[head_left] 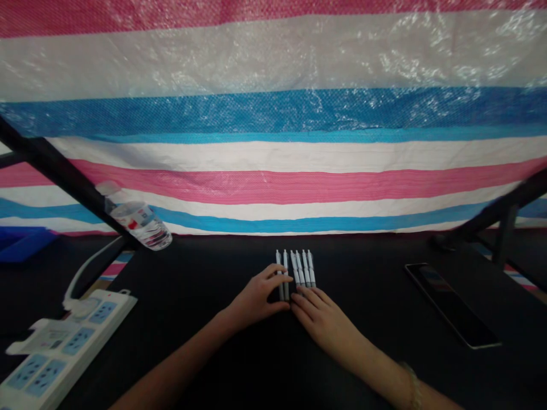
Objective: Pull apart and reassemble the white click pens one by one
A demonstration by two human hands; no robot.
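White click pens with grey lower ends lie side by side on the black table, in two groups. The left pair of pens [281, 291] lies under the fingers of my left hand [258, 291], whose thumb is spread apart near the pens' lower ends. A small gap separates this pair from the right group of several pens [303, 267]. My right hand [318, 313] rests with its fingers stretched out flat over the lower ends of that group, hiding them. All the pens point away from me with their clickers at the far end.
Ahead hangs a striped plastic sheet [273, 188]. A clear plastic bottle [143, 225] leans at the table's far left. On the left lies a white power strip [70, 347] with a plugged-in cable. A dark phone [450, 304] lies at right. Black metal bars [55, 176] flank the table.
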